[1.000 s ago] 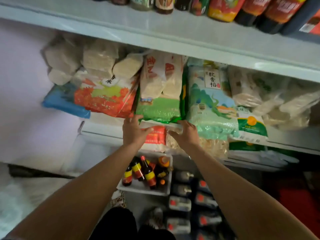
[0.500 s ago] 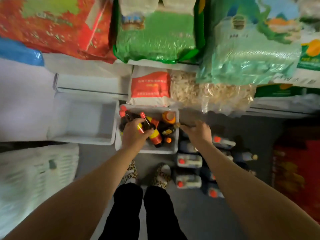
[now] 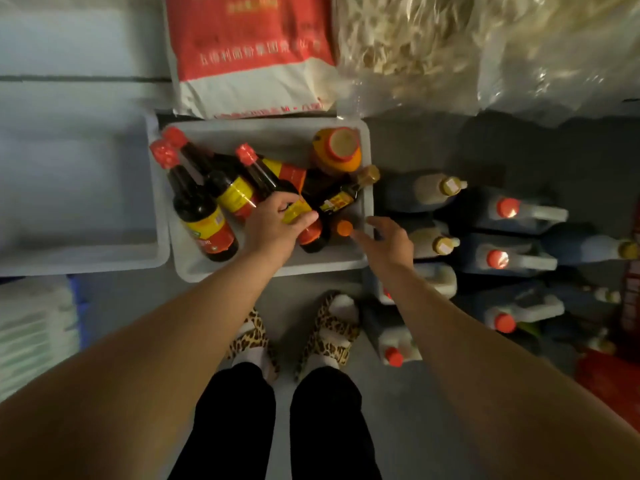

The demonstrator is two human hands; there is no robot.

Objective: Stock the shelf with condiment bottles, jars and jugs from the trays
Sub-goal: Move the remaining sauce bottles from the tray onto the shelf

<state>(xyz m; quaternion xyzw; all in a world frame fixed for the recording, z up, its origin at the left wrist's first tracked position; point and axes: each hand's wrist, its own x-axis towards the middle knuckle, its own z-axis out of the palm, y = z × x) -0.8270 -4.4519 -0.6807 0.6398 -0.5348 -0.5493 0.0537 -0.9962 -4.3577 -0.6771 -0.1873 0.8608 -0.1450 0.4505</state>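
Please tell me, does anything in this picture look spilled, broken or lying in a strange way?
No spill or breakage shows. The dark sauce bottles lie tumbled across one another in the white tray rather than upright. The left hand grips one; the right hand reaches with open fingers toward an orange-capped bottle.

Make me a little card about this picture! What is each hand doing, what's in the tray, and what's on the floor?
left hand: grips a dark sauce bottle with a red cap, lying in the tray
right hand: open, fingers reaching toward a small orange cap
tray: white, holds several dark bottles lying down and an orange-lidded jar
floor at right: jugs with red caps
next tray: white, left of the first
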